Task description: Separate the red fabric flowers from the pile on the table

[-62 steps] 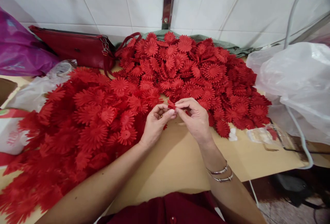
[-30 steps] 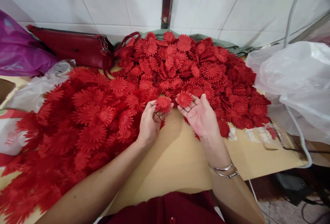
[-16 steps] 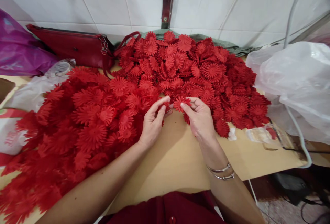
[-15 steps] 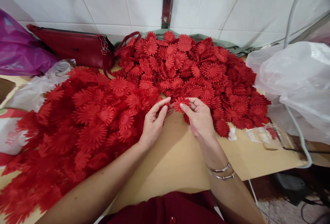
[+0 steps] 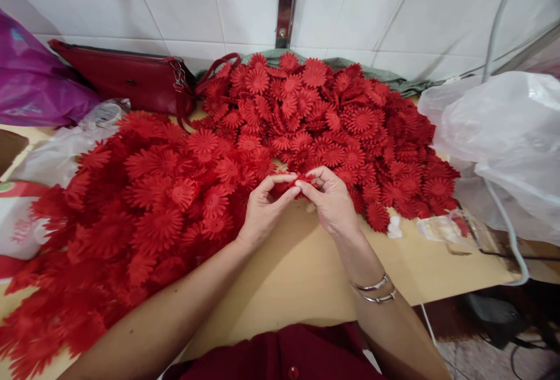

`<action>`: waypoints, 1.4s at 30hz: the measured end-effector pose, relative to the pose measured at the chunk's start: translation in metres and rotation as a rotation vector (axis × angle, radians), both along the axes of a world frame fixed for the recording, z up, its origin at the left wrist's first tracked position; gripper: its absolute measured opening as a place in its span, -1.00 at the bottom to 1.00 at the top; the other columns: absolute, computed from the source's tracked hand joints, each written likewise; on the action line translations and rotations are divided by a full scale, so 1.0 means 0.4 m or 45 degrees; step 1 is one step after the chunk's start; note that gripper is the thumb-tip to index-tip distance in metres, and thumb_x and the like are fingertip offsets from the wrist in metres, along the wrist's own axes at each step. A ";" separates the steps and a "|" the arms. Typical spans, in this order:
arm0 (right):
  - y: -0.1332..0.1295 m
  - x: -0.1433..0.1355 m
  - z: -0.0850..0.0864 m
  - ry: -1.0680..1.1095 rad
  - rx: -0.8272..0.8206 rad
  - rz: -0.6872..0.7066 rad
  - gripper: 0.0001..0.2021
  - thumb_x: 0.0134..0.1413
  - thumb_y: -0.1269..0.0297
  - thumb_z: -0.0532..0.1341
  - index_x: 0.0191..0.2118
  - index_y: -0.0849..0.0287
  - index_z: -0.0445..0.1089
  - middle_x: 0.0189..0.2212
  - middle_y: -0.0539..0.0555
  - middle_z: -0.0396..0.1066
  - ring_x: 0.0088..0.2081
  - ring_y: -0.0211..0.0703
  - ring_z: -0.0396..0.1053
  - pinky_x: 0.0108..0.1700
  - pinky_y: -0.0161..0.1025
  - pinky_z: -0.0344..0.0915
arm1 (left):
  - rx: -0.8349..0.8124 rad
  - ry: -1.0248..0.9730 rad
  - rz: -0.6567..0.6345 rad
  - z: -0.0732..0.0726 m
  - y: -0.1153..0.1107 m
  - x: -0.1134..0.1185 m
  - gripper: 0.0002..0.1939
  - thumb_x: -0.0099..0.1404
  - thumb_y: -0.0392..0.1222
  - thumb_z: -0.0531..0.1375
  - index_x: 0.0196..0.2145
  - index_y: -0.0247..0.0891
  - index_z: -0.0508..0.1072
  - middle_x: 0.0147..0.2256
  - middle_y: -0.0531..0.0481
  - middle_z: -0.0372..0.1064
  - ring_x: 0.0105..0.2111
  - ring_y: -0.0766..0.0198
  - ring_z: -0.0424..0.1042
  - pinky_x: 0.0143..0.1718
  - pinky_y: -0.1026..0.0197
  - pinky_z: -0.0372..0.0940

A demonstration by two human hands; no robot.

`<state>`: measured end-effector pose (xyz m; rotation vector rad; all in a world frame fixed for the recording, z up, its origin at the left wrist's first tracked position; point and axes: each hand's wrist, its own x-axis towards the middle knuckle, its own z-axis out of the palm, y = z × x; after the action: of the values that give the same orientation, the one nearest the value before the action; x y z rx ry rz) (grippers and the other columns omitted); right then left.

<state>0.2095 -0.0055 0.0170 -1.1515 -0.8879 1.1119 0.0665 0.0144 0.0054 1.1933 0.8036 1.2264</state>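
Between my two hands, just above the table's middle, is a red artificial flower (image 5: 303, 180), mostly covered by my fingers. My left hand (image 5: 265, 205) pinches its left side with thumb and forefinger. My right hand (image 5: 335, 204), with two silver bangles on the wrist, grips the right side. To the left spreads a loose heap of thin red petal pieces (image 5: 160, 231). Behind and to the right rises a denser pile of red flowers (image 5: 315, 111), close beyond my fingertips.
A red purse (image 5: 126, 79) leans on the tiled wall at the back left, near a purple bag (image 5: 35, 76). White plastic bags (image 5: 503, 135) bulge at the right, beside a grey cable (image 5: 510, 240). The wooden table (image 5: 301, 275) ends at the front right.
My hands have come together. My left thumb and forefinger, apart from the flower before, now close on it, and the flower is tilted and more hidden.
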 end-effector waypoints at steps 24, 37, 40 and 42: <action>0.012 0.056 0.014 0.415 -0.007 -0.202 -0.69 0.07 -0.05 0.41 -0.24 0.07 0.48 -0.30 -0.03 0.52 -0.33 -0.27 0.42 -0.33 -0.30 0.36 | -0.013 -0.252 0.076 -0.020 0.006 -0.002 -0.80 0.31 -0.04 0.37 -0.21 -0.19 0.53 -0.16 -0.05 0.52 -0.14 0.23 0.55 0.08 0.10 0.41; 0.002 0.028 0.008 -0.032 0.012 -0.125 -0.71 -0.09 0.15 0.52 -0.28 0.07 0.47 -0.40 -0.08 0.48 -0.38 -0.28 0.35 -0.27 -0.29 0.30 | 0.887 0.448 0.464 0.012 -0.022 -0.028 -0.43 0.43 -0.29 0.12 0.36 -0.10 0.24 0.35 -0.19 0.14 0.39 -0.02 0.11 0.41 -0.21 0.08; -0.006 0.017 0.019 -0.017 0.026 -0.023 -0.71 -0.05 0.11 0.50 -0.36 0.08 0.42 -0.51 -0.13 0.37 -0.47 -0.33 0.25 -0.37 -0.32 0.21 | 0.826 0.523 0.329 0.016 -0.021 -0.028 -0.55 0.46 -0.24 0.16 0.27 -0.14 0.35 0.24 -0.20 0.32 0.28 0.06 0.28 0.36 -0.15 0.18; -0.010 0.009 0.023 -0.011 0.029 0.033 -0.69 -0.01 0.07 0.49 -0.40 0.09 0.38 -0.56 -0.15 0.30 -0.51 -0.34 0.18 -0.42 -0.33 0.15 | 0.724 0.485 0.222 0.013 -0.015 -0.025 -0.65 0.45 -0.18 0.22 0.16 -0.15 0.45 0.14 -0.18 0.42 0.19 0.10 0.38 0.30 -0.08 0.26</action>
<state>0.2130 -0.0095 0.0263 -1.1296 -0.9219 1.1158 0.0566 0.0084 0.0107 1.8917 0.8768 1.4453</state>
